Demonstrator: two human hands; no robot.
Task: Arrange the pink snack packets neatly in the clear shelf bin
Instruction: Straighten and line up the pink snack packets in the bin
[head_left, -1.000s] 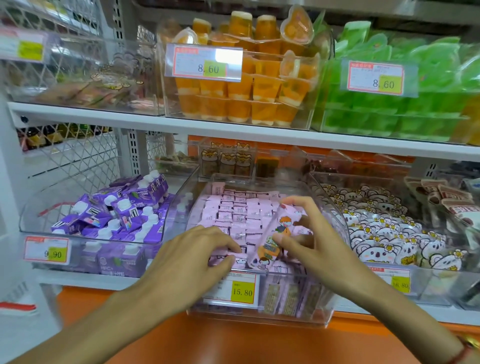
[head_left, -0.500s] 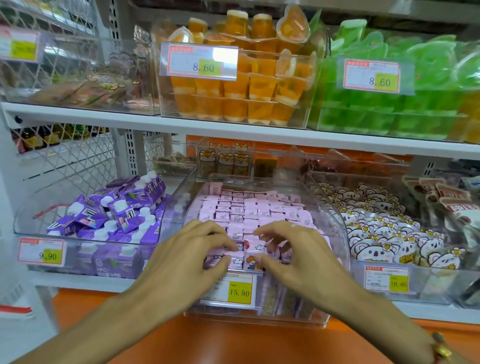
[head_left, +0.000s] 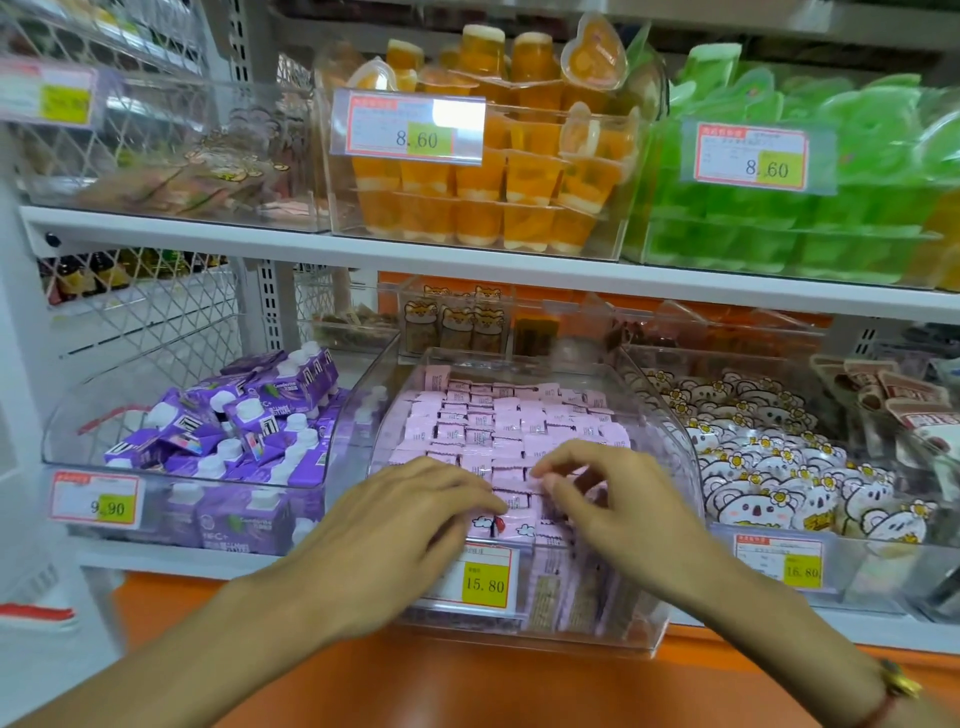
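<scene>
Both hands are in the front of the clear bin (head_left: 670, 447), the middle bin on the lower shelf, which is nearly full of pink packets (head_left: 498, 421). A second ago the right hand (head_left: 613, 499) held one packet up on end above the front rows, its cartoon face showing. Half a second ago that packet was already down among the others, and now it lies flat in the front row with both hands over it. That suggests the loose packet has been placed and what remains is squaring the front rows, since the rows further back in the bin already lie in tidy lines.

The left hand (head_left: 400, 525) reaches in from the bin's left front, palm down, fingers bent and together, their tips resting on the packets just above the yellow price tag (head_left: 480, 582). It seems to press, not grasp. The right hand comes in from the bin's right front, fingers arched and slightly spread, the tips of thumb and forefinger close together at a packet edge near the bin's centre. Whether they actually pinch it is too small to tell.

Left of the bin sits a bin of purple cartons (head_left: 234, 421). Right of it is a bin of bear packets (head_left: 769, 467). On the shelf above the bin stand orange jelly cups (head_left: 493, 176)
</scene>
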